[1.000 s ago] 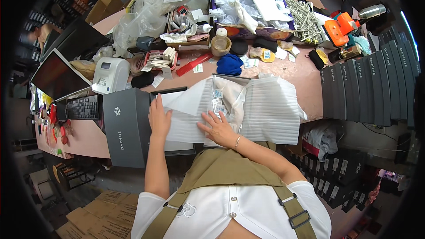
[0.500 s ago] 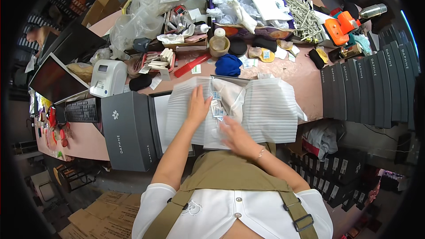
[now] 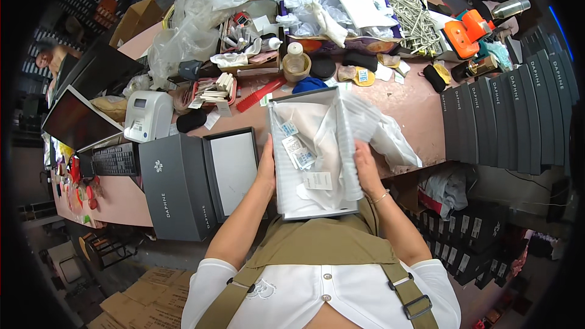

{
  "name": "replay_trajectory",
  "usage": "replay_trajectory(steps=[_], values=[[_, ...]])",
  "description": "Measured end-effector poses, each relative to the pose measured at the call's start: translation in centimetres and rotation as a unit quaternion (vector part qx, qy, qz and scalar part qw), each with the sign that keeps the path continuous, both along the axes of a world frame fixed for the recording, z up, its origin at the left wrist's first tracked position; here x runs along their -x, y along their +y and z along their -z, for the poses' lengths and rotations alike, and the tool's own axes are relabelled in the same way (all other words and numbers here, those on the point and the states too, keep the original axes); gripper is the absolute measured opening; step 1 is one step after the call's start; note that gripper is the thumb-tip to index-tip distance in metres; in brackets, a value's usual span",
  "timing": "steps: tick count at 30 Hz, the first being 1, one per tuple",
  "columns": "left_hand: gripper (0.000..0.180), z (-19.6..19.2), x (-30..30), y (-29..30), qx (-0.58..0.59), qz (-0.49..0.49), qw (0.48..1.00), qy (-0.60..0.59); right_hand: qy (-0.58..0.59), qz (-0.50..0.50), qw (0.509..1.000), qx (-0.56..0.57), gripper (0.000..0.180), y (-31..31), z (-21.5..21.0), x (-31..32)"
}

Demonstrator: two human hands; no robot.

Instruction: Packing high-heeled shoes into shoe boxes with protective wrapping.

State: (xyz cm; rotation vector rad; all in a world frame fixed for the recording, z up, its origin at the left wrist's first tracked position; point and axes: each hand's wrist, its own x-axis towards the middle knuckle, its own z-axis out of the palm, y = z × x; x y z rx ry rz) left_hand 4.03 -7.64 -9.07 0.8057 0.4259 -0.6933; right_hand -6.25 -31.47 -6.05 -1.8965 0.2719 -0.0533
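Note:
I have an open shoebox (image 3: 284, 206) between my two hands at the table's near edge, close to my apron. My left hand (image 3: 266, 163) is closed on its left side, and my right hand (image 3: 367, 169) grips its right side, over the ribbed white wrapping paper (image 3: 349, 146). Inside lies a pale bundle (image 3: 326, 137) in translucent wrap; what it covers cannot be made out. Small blue-and-white packets (image 3: 303, 157) and a white card (image 3: 317, 180) rest along the contents. More thin paper (image 3: 393, 137) trails out to the right.
Left of the box lie a white-lined dark lid or tray (image 3: 230, 170) and a closed dark grey box (image 3: 173, 186). Dark boxes (image 3: 487, 122) stand in a row at the right. A label printer (image 3: 148, 116), a red comb-like strip (image 3: 261, 94) and a glass jar (image 3: 296, 64) sit farther back.
My hands have gone from the paper and packets to the box's two sides. The box now shows raised and tilted, its spread paper flaps drawn in. The white-lined tray is more exposed.

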Motion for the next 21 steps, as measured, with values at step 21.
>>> replay_trajectory(steps=[21], values=[[0.057, 4.4, 4.5, -0.5, -0.637, 0.356, 0.38, -0.568, 0.001, -0.171, 0.916, 0.362, 0.057, 7.7, 4.5, -9.6]])
